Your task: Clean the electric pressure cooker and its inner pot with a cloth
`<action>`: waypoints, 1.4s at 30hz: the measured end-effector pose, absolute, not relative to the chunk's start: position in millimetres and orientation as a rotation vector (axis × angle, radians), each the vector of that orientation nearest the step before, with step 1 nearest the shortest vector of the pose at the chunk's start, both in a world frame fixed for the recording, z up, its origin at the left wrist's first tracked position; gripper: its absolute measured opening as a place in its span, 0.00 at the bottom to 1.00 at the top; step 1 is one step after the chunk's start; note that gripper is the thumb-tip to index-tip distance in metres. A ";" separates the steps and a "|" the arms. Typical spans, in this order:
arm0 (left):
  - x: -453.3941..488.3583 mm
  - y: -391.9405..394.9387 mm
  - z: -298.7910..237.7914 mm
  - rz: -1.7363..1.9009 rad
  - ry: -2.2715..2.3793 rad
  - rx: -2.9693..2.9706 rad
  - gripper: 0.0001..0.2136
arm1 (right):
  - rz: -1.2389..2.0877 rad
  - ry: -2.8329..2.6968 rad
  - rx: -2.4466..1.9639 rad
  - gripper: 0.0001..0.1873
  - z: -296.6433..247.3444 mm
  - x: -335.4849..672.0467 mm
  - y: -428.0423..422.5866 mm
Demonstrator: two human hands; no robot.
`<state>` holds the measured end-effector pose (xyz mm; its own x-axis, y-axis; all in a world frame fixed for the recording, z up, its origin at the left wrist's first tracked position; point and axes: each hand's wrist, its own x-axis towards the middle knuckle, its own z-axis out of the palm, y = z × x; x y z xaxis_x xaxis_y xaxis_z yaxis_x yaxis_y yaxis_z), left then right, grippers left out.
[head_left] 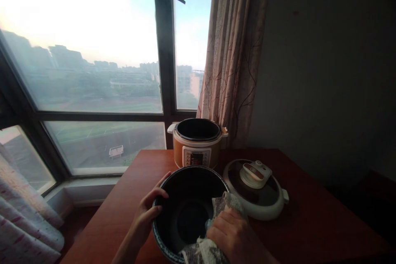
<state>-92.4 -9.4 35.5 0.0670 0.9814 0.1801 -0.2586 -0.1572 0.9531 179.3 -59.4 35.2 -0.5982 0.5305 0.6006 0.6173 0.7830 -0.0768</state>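
Note:
A dark inner pot (190,220) with a speckled rim is tilted toward me at the front of the table. My left hand (148,208) grips its left rim, the thumb and fingertips lapping over the edge. Bunched in my right hand (230,231) is a patterned cloth (221,204), which lies against the right side of the pot and hangs over its near rim. Just behind the pot stands an orange-and-white electric pressure cooker (198,142), open at the top. The cooker's round lid (255,189), white with a dark top and a handle, lies to the right.
Everything stands on a reddish-brown wooden table (123,198). A large window (93,82) with dark frames fills the left and back. One curtain (235,57) hangs behind the cooker, another curtain (24,214) at lower left. A dark wall (318,70) is on the right.

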 end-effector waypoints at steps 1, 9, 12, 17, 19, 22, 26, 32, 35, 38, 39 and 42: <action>-89.5 -12.0 33.2 1.417 0.882 1.130 0.11 | -0.195 -2.334 -0.853 0.04 32.8 177.9 -59.1; -98.5 -36.2 18.5 1.573 1.412 1.293 0.14 | -0.271 -2.197 -0.883 0.08 32.2 164.2 -62.2; -93.9 -50.7 13.4 1.580 1.486 1.420 0.14 | -0.329 -2.134 -0.901 0.09 34.1 152.9 -65.3; -71.1 -69.1 10.1 1.547 1.547 1.604 0.15 | -0.468 -2.012 -0.935 0.12 29.7 130.1 -66.9; -66.3 -71.3 9.0 1.551 1.562 1.610 0.17 | -0.487 -1.976 -0.952 0.13 28.2 124.6 -66.9; -68.2 -70.1 7.3 1.552 1.588 1.621 0.19 | -0.512 -1.934 -0.948 0.15 29.7 121.9 -66.7; -79.2 -64.3 9.8 1.535 1.573 1.633 0.16 | -0.540 -1.947 -0.870 0.17 35.6 122.0 -66.8; -99.0 -45.8 22.7 1.412 1.389 1.651 0.15 | -0.520 -2.066 -0.729 0.16 38.2 130.5 -66.0; -112.0 -30.5 27.3 1.332 1.245 1.643 0.12 | -0.381 -2.218 -0.667 0.12 39.5 149.1 -61.9; -121.5 -14.8 32.7 1.271 1.111 1.631 0.05 | -0.172 -2.357 -0.639 0.05 41.1 169.5 -56.0; -122.6 -10.5 35.2 1.254 1.083 1.625 0.04 | -0.120 -2.381 -0.644 0.03 40.9 174.3 -54.1; -119.7 -1.9 42.4 1.220 1.062 1.577 0.04 | -0.061 -2.396 -0.669 0.04 36.7 180.0 -50.1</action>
